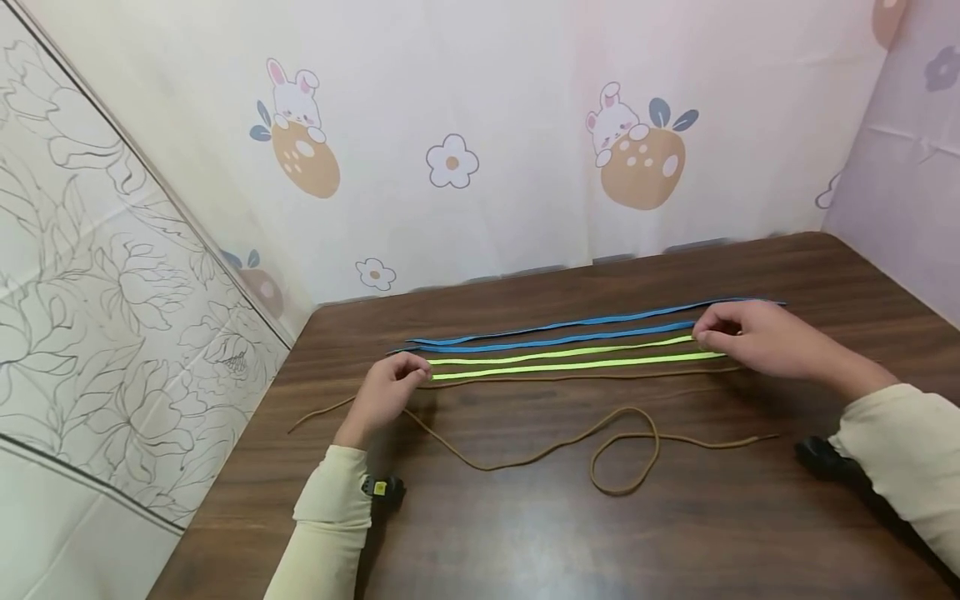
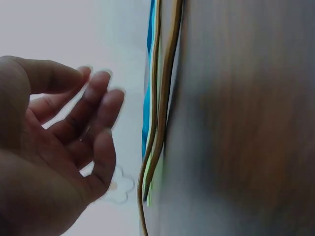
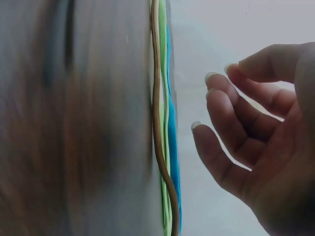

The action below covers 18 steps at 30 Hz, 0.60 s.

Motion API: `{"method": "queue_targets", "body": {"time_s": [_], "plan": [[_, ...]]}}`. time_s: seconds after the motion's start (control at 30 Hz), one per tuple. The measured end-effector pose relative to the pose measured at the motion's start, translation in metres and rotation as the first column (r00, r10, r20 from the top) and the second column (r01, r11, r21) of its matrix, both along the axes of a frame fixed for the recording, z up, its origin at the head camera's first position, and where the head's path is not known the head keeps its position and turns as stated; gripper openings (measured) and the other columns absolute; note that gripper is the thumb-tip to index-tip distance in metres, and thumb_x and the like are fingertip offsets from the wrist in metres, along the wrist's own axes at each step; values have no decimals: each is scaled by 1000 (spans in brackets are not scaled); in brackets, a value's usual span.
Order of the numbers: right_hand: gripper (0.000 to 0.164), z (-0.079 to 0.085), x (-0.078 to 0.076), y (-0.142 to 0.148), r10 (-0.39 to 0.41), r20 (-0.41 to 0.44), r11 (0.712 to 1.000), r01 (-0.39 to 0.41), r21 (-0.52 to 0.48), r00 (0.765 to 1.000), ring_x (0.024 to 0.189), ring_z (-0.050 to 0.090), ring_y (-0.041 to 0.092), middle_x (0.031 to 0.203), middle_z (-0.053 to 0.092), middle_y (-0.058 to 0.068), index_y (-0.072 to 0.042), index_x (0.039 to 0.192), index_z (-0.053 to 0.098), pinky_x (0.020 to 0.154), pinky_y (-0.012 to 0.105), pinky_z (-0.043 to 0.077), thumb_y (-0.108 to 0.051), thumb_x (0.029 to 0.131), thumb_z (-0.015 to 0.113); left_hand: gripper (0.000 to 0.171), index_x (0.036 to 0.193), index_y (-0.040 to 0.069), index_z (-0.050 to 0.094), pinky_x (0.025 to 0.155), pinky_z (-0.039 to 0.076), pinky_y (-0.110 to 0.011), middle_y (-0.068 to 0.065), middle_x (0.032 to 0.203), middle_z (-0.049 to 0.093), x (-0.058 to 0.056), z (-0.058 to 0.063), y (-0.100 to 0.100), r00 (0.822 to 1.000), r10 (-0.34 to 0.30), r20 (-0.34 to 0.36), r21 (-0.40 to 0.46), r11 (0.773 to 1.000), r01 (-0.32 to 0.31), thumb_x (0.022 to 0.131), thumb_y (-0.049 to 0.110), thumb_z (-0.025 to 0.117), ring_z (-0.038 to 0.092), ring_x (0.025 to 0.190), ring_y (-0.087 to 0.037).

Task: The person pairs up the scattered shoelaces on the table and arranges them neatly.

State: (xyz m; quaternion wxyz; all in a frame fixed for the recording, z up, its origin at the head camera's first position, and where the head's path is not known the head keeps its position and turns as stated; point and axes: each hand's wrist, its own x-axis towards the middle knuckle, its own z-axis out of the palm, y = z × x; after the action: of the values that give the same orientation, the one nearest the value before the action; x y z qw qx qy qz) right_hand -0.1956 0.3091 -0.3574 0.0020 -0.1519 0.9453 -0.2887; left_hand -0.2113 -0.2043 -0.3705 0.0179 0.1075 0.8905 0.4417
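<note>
Two blue laces (image 1: 570,339) and two yellow-green laces (image 1: 570,366) lie stretched side by side across the table. Just in front of them runs a nearly straight brown cord (image 1: 570,378). A second brown cord (image 1: 495,467) lies nearer, wavy, with a loop at its right. My left hand (image 1: 386,392) hovers by the left ends of the yellow-green laces, fingers loosely bent. By their right ends is my right hand (image 1: 765,337), thumb and index finger close together. Both wrist views show each hand apart from the laces, with nothing visible between the fingertips.
The dark wooden table (image 1: 525,542) meets a printed curtain (image 1: 510,225) along its back edge. A flower-patterned panel (image 1: 135,317) stands at the left. Black devices are strapped at both wrists, over cream sleeves (image 1: 330,508).
</note>
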Motion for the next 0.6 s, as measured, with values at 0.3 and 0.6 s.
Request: {"method": "queue_targets", "body": {"time_s": [0.3,0.6], "plan": [[12,2,15,-20,7,-56,999,-9,-42,998,74,53,13,90,65,-1,-14,101,70,62,29,44,-23,101,62,13,106,5,71,80,49,-36,-5,101,71,15,7,24,983,-175,-57,-105,980,168,100,11,62,60,89,-17],[7,7,26,-40,51,-46,997,-54,-56,998,74,52,10,88,64,-3,-16,100,69,63,28,43,-21,100,64,10,103,10,72,80,51,-35,8,91,67,29,12,44,943,-329,-48,-357,887,291,95,15,68,62,86,-10]]}}
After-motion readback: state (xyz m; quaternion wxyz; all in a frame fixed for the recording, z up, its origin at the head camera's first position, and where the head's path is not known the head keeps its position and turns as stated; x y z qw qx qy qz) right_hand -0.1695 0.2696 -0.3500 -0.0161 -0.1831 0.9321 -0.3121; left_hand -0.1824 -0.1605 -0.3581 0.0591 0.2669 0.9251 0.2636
